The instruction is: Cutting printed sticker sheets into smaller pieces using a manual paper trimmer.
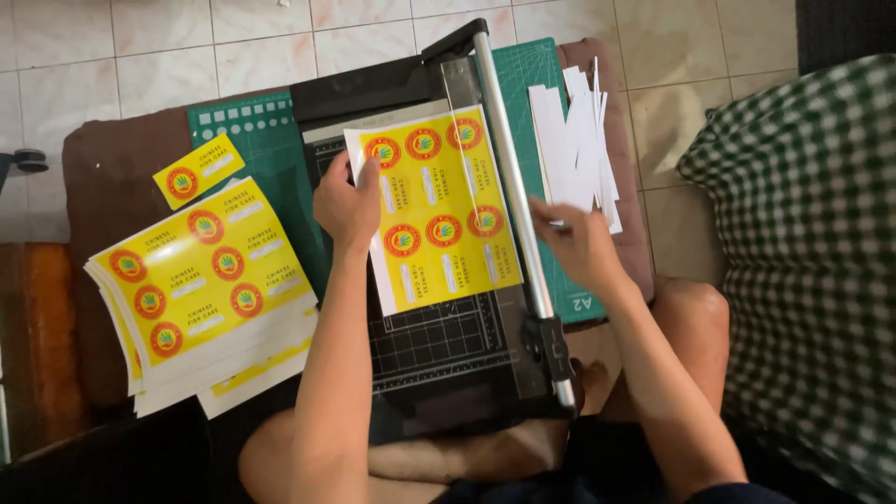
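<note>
Looking down, we saw the pale tiled floor (168, 56) filling the top of the frame, and a green-and-white checked cloth (803, 261) taking up the right side. In the middle lay a low brown table (112, 187) carrying a green cutting mat (271, 159), and on that mat sat a black paper trimmer (429, 345) whose long silver blade arm (509, 168) ran from the upper centre down to the lower centre of the frame.

At the left of the frame we found a stack of yellow label sheets (205, 289) printed with red round marks, fanned out a little at its lower edge. On the trimmer bed, in the centre of the frame, lay one yellow label sheet (439, 215), its right edge just beside the blade arm.

Right of the blade arm, in the upper right part of the mat, lay a pile of white paper strips (579, 140). Upper left of the stack lay a single cut yellow label (198, 171), tilted.

Our left hand (347, 203) pressed on the sheet's left edge, grip flat with fingers spread on the paper rather than clenched around it. Our right hand (581, 245) hovered just right of the blade arm, fingers loosely curled; whether that grip pinched a strip we could not tell.
</note>
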